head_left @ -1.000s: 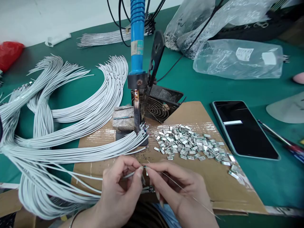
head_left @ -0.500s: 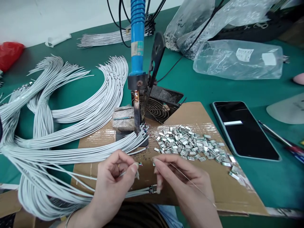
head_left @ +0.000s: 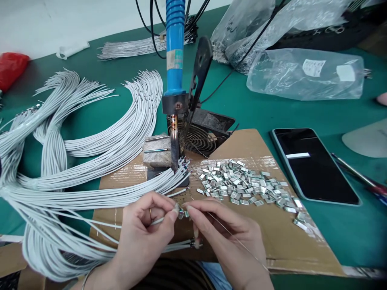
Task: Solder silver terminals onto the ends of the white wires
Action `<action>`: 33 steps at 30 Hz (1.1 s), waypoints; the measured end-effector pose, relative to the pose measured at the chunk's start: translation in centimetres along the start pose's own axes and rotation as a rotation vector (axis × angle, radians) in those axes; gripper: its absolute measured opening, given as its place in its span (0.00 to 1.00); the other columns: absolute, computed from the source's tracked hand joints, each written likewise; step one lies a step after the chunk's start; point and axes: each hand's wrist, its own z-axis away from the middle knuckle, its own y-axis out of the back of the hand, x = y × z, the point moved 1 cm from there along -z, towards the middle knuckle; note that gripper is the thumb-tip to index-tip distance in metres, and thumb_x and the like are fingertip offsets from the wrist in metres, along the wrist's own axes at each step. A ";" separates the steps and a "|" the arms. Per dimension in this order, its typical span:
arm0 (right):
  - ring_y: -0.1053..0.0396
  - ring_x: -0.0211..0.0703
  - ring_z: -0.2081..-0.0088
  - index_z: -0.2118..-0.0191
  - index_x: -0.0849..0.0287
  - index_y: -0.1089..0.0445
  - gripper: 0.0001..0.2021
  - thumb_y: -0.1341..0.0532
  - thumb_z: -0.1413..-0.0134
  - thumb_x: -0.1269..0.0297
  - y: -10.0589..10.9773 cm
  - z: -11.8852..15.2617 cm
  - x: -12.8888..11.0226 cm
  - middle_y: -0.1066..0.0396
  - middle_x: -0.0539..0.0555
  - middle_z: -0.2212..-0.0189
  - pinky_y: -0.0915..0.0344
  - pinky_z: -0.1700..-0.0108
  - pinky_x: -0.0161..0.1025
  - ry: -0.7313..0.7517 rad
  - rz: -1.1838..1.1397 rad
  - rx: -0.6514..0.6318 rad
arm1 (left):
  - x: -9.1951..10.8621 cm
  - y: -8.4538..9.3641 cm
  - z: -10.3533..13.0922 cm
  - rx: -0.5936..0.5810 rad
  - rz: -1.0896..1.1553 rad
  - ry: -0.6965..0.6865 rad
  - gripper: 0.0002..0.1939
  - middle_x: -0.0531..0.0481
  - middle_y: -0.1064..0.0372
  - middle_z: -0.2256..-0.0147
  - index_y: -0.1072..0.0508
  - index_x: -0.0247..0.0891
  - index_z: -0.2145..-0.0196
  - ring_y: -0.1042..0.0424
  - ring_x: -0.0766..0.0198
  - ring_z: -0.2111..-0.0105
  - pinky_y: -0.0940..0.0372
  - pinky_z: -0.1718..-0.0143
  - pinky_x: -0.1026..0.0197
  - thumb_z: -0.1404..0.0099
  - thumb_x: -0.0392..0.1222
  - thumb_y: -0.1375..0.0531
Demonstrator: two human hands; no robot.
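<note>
My left hand (head_left: 148, 231) pinches a white cable (head_left: 157, 221) close to its end, with thumb and forefinger pressed together. Facing it, my right hand (head_left: 225, 237) grips a small metal connector (head_left: 186, 214) between its fingertips. A thin solder wire (head_left: 238, 243) runs through that same hand and trails toward the wrist. The cable end and the connector meet between the hands, but the fingers hide whether they touch. Just beyond my fingers, a blue-handled soldering iron (head_left: 175, 44) is clamped upright, tip down, over several white cable ends (head_left: 178, 175).
Loose metal connectors (head_left: 248, 185) lie heaped on the cardboard (head_left: 290, 245). Bundles of white cable (head_left: 90, 187) fill the left. Behind the iron stands a small fan (head_left: 202, 137). A phone (head_left: 317, 165) and a plastic bag (head_left: 305, 76) lie to the right.
My right hand has moved left, bringing the connector up to the cable end in my left hand. The gap between the hands has closed; my left hand has hardly moved.
</note>
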 end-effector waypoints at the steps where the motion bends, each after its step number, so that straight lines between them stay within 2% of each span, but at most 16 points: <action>1: 0.38 0.25 0.80 0.70 0.54 0.16 0.05 0.26 0.48 0.60 -0.2 0.3 -0.1 0.31 0.49 0.77 0.39 0.76 0.20 -0.039 -0.020 0.016 | -0.1 0.1 0.0 0.012 -0.031 -0.008 0.08 0.47 0.24 0.66 0.22 0.32 0.69 0.36 0.78 0.77 0.43 0.76 0.78 0.33 0.38 0.31; 5: 0.38 0.25 0.82 0.69 0.54 0.15 0.05 0.25 0.53 0.60 -0.6 0.7 -0.6 0.35 0.49 0.81 0.42 0.78 0.21 -0.156 -0.074 -0.007 | -0.5 0.4 0.3 0.036 -0.124 -0.021 0.12 0.51 0.32 0.75 0.24 0.32 0.69 0.42 0.76 0.79 0.47 0.78 0.77 0.31 0.42 0.32; 10: 0.38 0.25 0.82 0.68 0.53 0.14 0.07 0.24 0.52 0.57 -0.7 0.8 -0.7 0.34 0.50 0.80 0.42 0.78 0.21 -0.161 -0.096 -0.021 | 0.3 -0.4 0.5 -0.020 -0.113 0.032 0.13 0.53 0.39 0.79 0.27 0.32 0.68 0.48 0.75 0.79 0.54 0.78 0.75 0.29 0.44 0.36; 12: 0.39 0.26 0.81 0.68 0.52 0.14 0.07 0.24 0.51 0.56 -0.9 1.0 -0.4 0.34 0.49 0.80 0.42 0.78 0.21 -0.156 -0.120 -0.001 | 1.0 -1.0 0.7 0.033 -0.111 0.072 0.13 0.55 0.42 0.80 0.28 0.31 0.69 0.51 0.75 0.79 0.57 0.77 0.73 0.30 0.44 0.35; 15: 0.39 0.27 0.81 0.67 0.51 0.14 0.06 0.24 0.49 0.56 -1.3 1.6 0.5 0.34 0.49 0.79 0.41 0.78 0.23 -0.124 -0.143 0.050 | 1.6 -1.7 1.0 0.129 -0.089 0.124 0.13 0.54 0.40 0.79 0.29 0.32 0.69 0.50 0.75 0.78 0.57 0.75 0.71 0.34 0.44 0.34; 18: 0.37 0.27 0.79 0.64 0.46 0.14 0.03 0.29 0.41 0.62 -1.3 2.1 1.3 0.32 0.47 0.78 0.41 0.76 0.25 0.056 -0.014 0.065 | 1.2 -1.5 1.0 0.094 -0.051 0.137 0.12 0.53 0.39 0.78 0.28 0.33 0.68 0.47 0.74 0.78 0.54 0.75 0.70 0.33 0.44 0.34; 21: 0.30 0.28 0.71 0.54 0.42 0.17 0.14 0.34 0.35 0.73 -0.5 2.3 1.6 0.26 0.45 0.70 0.35 0.68 0.26 0.424 0.275 0.028 | 0.1 -0.5 0.8 -0.034 -0.005 0.127 0.14 0.53 0.39 0.78 0.28 0.33 0.67 0.46 0.74 0.78 0.53 0.76 0.72 0.29 0.47 0.34; 24: 0.26 0.32 0.63 0.51 0.49 0.22 0.18 0.36 0.36 0.81 0.8 2.0 1.3 0.23 0.47 0.62 0.28 0.54 0.30 0.700 0.517 -0.035 | -0.6 0.2 0.6 -0.103 0.034 0.165 0.16 0.55 0.41 0.78 0.28 0.32 0.67 0.50 0.75 0.79 0.55 0.78 0.73 0.30 0.47 0.33; 26: 0.25 0.34 0.61 0.51 0.52 0.23 0.17 0.36 0.37 0.83 1.6 1.8 1.0 0.22 0.48 0.62 0.28 0.49 0.33 0.757 0.585 -0.089 | -0.7 0.3 0.5 -0.132 0.064 0.198 0.15 0.55 0.42 0.79 0.28 0.31 0.67 0.52 0.75 0.79 0.56 0.78 0.74 0.29 0.47 0.33; 29: 0.26 0.34 0.65 0.54 0.52 0.22 0.13 0.35 0.35 0.79 2.1 1.6 0.6 0.24 0.49 0.64 0.29 0.57 0.31 0.658 0.499 -0.085 | -0.5 0.1 0.5 -0.121 0.075 0.183 0.15 0.54 0.40 0.79 0.27 0.31 0.67 0.52 0.76 0.79 0.55 0.78 0.75 0.29 0.46 0.33; 33: 0.32 0.31 0.75 0.57 0.45 0.16 0.08 0.33 0.34 0.65 1.6 1.6 0.2 0.29 0.48 0.73 0.37 0.71 0.29 0.318 0.262 0.072 | 0.0 0.2 0.3 -0.044 0.029 0.128 0.13 0.48 0.29 0.71 0.25 0.31 0.67 0.41 0.76 0.78 0.47 0.77 0.77 0.31 0.44 0.31</action>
